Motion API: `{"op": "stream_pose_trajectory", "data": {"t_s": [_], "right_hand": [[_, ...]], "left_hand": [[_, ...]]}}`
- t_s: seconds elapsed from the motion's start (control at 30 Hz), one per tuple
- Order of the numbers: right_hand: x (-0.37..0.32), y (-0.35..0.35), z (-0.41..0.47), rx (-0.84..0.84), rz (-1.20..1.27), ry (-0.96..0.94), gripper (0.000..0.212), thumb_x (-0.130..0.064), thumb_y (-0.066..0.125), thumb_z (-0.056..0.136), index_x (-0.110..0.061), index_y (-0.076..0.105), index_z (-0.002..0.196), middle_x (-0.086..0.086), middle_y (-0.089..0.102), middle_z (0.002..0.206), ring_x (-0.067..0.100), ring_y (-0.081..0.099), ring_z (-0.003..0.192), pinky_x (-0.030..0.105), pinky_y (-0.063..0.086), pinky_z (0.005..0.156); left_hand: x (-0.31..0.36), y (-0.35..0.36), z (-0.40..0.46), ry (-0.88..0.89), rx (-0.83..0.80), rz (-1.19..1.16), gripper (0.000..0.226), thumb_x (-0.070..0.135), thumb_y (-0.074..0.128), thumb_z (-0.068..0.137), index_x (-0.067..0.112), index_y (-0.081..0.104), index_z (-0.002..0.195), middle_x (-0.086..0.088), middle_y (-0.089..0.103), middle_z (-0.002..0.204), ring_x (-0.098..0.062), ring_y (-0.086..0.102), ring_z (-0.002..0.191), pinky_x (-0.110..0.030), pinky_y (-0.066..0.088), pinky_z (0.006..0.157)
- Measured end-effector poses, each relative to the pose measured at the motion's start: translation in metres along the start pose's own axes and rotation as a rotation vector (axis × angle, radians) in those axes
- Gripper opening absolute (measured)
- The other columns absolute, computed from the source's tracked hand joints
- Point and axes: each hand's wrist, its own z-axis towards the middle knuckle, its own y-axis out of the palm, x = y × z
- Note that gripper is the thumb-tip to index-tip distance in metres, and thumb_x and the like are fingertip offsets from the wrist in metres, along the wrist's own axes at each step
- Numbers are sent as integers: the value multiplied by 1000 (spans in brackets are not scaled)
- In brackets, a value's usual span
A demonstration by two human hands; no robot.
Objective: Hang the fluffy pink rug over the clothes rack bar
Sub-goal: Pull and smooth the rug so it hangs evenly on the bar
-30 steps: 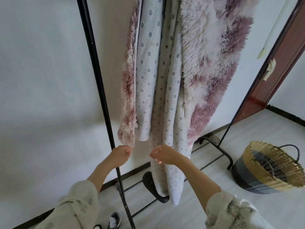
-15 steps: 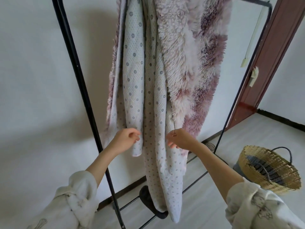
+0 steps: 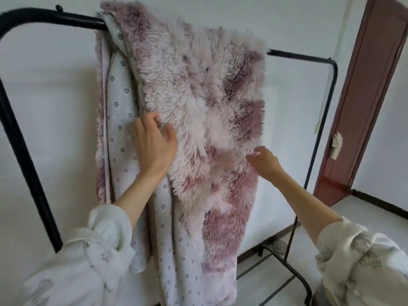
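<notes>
Shaggy pink-and-white fluffy rug (image 3: 198, 120) is draping over thin black metal rack bar (image 3: 298, 56), dotted backing showing; left hand (image 3: 154, 144) is gripping its pile edge, right hand (image 3: 263, 160) is touching its side edge, grip unclear.

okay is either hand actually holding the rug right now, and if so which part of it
The left hand grips the pink rug at the left edge of its fluffy front flap, about halfway down. The right hand is at the flap's right edge; whether it pinches it cannot be told.
</notes>
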Motion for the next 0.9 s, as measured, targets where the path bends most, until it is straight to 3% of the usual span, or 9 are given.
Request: {"op": "stream_pose_trajectory", "data": {"t_s": [0.23,0.37,0.43,0.5,0.57,0.63,0.7,0.8,0.9], "right_hand": [[0,-44,99,-17,403,3,85,-46,57,87,-1,17,148,15,38,147,30,41,133,34,36,104],[-10,-42,116,-206,608,-65,51,-45,54,90,-12,50,129,5,56,115,16,54,93,22,40,70],[-13,-35,122,-320,674,-85,43,-53,56,85,-17,61,109,8,65,110,11,55,75,18,39,58],[-18,-29,124,-376,704,-68,46,-60,60,78,-16,65,92,7,68,88,15,55,65,19,42,54],[-24,-23,126,-370,738,-30,44,-59,61,78,-17,57,67,-3,51,50,14,46,50,23,36,54],[-29,-19,124,-337,754,-28,47,-57,58,82,-21,41,57,-7,36,37,12,34,42,22,30,50],[-32,-19,125,-280,785,-43,50,-61,54,83,-23,34,56,-4,34,41,13,30,42,21,28,49],[-29,-19,128,-219,769,-10,54,-67,39,86,-19,41,61,3,39,56,16,36,49,22,32,51],[-24,-18,132,-196,749,6,67,-72,26,85,-12,55,93,8,56,85,21,54,74,21,48,57]], "left_hand": [[39,42,25,-136,50,316,90,51,64,76,11,18,143,-16,24,145,-35,26,130,-47,34,102],[33,52,23,-198,62,352,98,32,71,76,12,8,147,-18,16,148,-38,25,130,-46,35,102],[33,54,23,-283,47,292,95,22,70,78,13,5,147,-18,17,146,-41,32,126,-49,41,95],[26,51,26,-403,36,195,81,16,63,82,10,13,146,-18,30,142,-40,44,119,-47,44,91],[17,44,28,-462,16,91,53,12,52,86,7,35,136,-17,51,129,-37,54,109,-41,46,89],[10,36,27,-473,10,-19,31,7,45,87,7,56,115,-13,64,110,-27,57,86,-31,45,75],[6,29,26,-482,31,-102,21,2,41,88,7,60,95,-11,62,93,-21,51,75,-26,37,65],[1,21,23,-440,53,-99,21,-4,37,89,11,52,90,-4,52,81,-18,45,82,-23,34,66],[-6,20,19,-419,59,-52,22,1,36,91,11,56,93,-2,52,81,-17,46,84,-25,35,67]]}}
